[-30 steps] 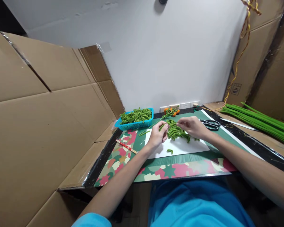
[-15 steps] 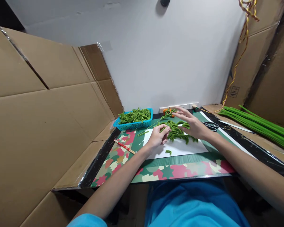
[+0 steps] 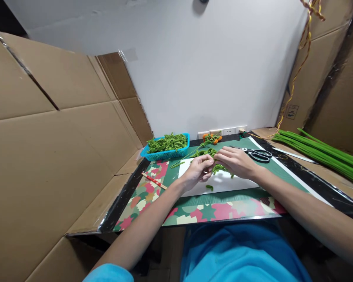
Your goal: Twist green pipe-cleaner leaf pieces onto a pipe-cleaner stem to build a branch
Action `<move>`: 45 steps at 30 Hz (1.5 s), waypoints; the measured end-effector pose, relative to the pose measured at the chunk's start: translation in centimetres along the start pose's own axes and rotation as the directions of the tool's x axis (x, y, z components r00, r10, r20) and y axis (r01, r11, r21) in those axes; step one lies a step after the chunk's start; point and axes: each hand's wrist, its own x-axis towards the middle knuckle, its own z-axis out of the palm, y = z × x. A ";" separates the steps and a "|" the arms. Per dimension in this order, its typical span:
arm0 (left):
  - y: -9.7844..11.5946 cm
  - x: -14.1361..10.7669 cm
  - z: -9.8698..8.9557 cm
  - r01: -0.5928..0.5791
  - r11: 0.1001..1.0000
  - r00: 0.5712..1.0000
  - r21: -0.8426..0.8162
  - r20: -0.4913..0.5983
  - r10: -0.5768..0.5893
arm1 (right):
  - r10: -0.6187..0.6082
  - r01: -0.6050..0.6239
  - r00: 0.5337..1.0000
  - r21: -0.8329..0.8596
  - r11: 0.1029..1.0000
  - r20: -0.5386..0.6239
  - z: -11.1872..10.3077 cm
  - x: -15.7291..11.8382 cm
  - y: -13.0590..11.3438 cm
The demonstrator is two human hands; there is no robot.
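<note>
1. Stick, one, slim, pale wooden with a red patterned length (image 3: 154, 181), lies slanted on the mat, left of the left fingers.
2. One shallow blue plastic basket (image 3: 164, 155) stands beyond and left of the left fingers, heaped with curled green fuzzy pieces (image 3: 169, 142), too many and too tangled to count.
3. At least one short straight green strip (image 3: 179, 165) lies between the basket and the left fingers.
4. One left hand (image 3: 198, 169): thumb and forefinger narrow, pinched at the tips, meeting the right fingertips; whether a piece sits between them I cannot tell.
5. One small bent green fuzzy piece (image 3: 209, 188) lies alone on one white paper sheet (image 3: 238, 185), on the near side of the fingers.
6. One sprig with several round orange heads (image 3: 207, 138) lies beyond the fingertips; the exact number of heads is unclear.
7. One loose pile of curved green fuzzy pieces (image 3: 219, 169) lies under and just beyond the fingertips, partly covered by the hands; its count is hidden.
8. One right hand (image 3: 235, 161): fingers bent and drawn together; their grip is hidden.
9. One pair of black-handled scissors (image 3: 259, 155) lies just right of the right fingers.
10. One bundle of long straight green fuzzy stems (image 3: 320, 155), uncountable, lies well right of both hands.
</note>
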 end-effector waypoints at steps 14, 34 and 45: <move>0.3 0.0 -0.1 -0.009 0.999 1.000 -0.031 0.020 0.010 | 0.360 -0.376 0.924 0.489 0.787 0.131 1.2 0.1 -1.2; 0.2 -0.7 0.4 -0.262 0.660 0.906 0.704 -0.055 0.420 | 0.544 -0.590 0.754 0.743 0.316 0.368 0.8 1.4 -1.8; -0.1 -0.5 -0.8 -0.369 0.325 0.858 0.871 0.185 0.480 | 0.403 -0.627 0.563 0.691 -0.361 0.721 1.1 1.5 -1.2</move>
